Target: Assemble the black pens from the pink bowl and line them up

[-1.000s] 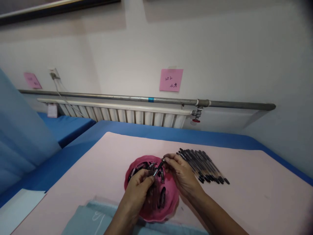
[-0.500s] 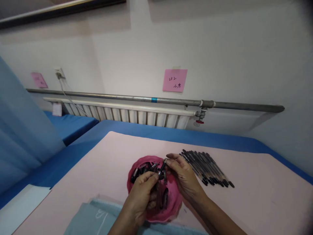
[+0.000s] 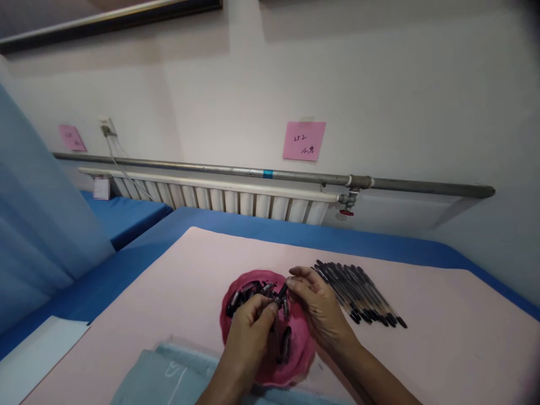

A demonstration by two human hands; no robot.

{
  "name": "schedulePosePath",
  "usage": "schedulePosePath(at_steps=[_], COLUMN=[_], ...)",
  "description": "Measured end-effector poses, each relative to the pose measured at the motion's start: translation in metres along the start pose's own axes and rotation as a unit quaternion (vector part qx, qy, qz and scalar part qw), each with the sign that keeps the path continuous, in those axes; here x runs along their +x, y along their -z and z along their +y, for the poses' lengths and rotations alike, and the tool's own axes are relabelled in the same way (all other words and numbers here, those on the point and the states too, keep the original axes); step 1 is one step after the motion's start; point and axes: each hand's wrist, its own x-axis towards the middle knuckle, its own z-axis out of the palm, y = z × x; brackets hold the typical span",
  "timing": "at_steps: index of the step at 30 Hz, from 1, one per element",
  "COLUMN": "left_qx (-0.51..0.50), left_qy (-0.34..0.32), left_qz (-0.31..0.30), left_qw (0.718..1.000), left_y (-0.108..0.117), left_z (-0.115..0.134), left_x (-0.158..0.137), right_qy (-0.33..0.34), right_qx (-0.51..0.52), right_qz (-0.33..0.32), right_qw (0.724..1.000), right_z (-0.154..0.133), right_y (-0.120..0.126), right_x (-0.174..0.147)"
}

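Note:
Over a pink scalloped bowl (image 3: pixel 300 354), my two hands meet at a short black tube-like piece (image 3: pixel 282 292), held at a slant. The thumb and fingers of my left hand (image 3: pixel 252 326) pinch its lower end. At its upper end are the closed thumb and forefinger of my right hand (image 3: pixel 318 306). Several loose dark, shiny pieces (image 3: pixel 234 302) fill the far left of the bowl; some look like pen caps. Another dark piece with a clip-like shape (image 3: pixel 286 344) lies lower in the bowl, partly behind my left hand.
Right of the bowl, a row of black pens (image 3: pixel 358 289) lies side by side on a pink sheet (image 3: pixel 442 326). A folded blue-green cloth (image 3: pixel 156 374) is in front. White paper (image 3: pixel 40 351) lies at left. A radiator (image 3: pixel 244 199) and pipe run along the wall behind.
My left fingers have moved slightly up and right along the black piece, covering more of its lower end. The right hand keeps its pinch, and the whole view has shifted a little.

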Motion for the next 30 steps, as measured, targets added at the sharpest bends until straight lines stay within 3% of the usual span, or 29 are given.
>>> schedulePosePath(at_steps=[2, 6, 11, 16, 21, 26, 30], left_qx=[0.002, -0.061, -0.079, -0.073, -0.068, -0.058, -0.06], left_qy=[-0.026, 0.07, 0.082, 0.083, 0.095, 0.084, 0.092], left_qz=[0.001, -0.015, -0.005, 0.005, -0.01, 0.02, -0.009], left_qw=[1.0, 0.996, 0.994, 0.994, 0.993, 0.995, 0.994], left_y=[0.0, -0.001, 0.002, 0.003, 0.004, 0.011, 0.007], left_z=[-0.001, 0.003, 0.007, 0.009, 0.007, 0.008, 0.01], left_x=[0.0, -0.001, 0.0, -0.001, 0.0, 0.003, 0.001], right_qy=[-0.027, -0.105, -0.188, -0.201, -0.206, -0.22, -0.204], right_qx=[0.008, 0.076, 0.133, 0.128, 0.163, 0.145, 0.148], right_qz=[-0.005, -0.058, -0.081, -0.063, -0.088, -0.072, -0.08], right_qw=[1.0, 0.99, 0.97, 0.969, 0.961, 0.962, 0.964], right_z=[0.001, -0.002, -0.008, -0.007, -0.007, -0.009, -0.007], right_y=[-0.002, -0.006, -0.004, -0.001, -0.002, -0.003, -0.003], right_x=[-0.001, -0.006, -0.008, -0.008, -0.007, -0.007, -0.007])
